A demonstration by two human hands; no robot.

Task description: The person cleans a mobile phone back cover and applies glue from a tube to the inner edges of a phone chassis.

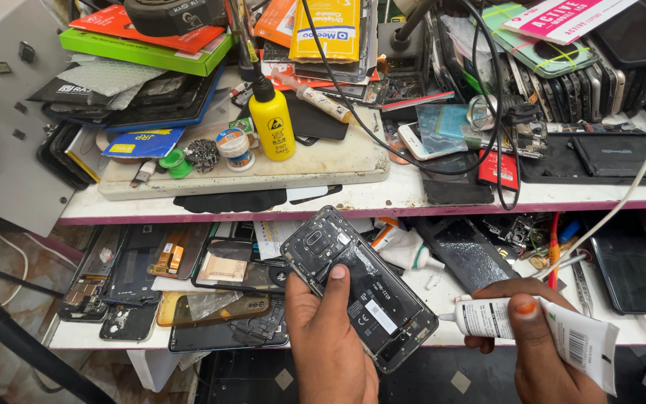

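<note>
— Both hands are low in the head view. What does each one hold?

— Left hand (pixel 330 340) is closed around an opened phone (pixel 359 286), thumb lying flat on its black inside. Right hand (pixel 536 340) grips a white tube (pixel 536 328), thumb pressed on top, fingers curled under.

— Where is the phone exactly?

— It is held in the air in front of the lower shelf (pixel 443 295), tilted, with the camera end up and to the left. The back cover is off, so the battery and frame are showing.

— And the tube?

— It lies almost level. Its small nozzle points left, to the lower edge of the phone, near it but apart. I cannot tell if glue is coming out.

— How do the arms come in?

— Both wrists rise from the bottom edge, left one near the middle, right one more to the side.

— What is the surface like?

— Very crowded. An upper shelf (pixel 383 200), white and dirty, carries a worn mat (pixel 315 164) with a yellow bottle (pixel 272 120), a small jar (pixel 235 148), stacked boxes (pixel 143 41) and many phone parts. Black cables (pixel 413 161) cross it. At the left stands a grey metal case (pixel 9 112). On the lower shelf lie screens and back covers. Below is a tiled floor (pixel 16 299).
</note>
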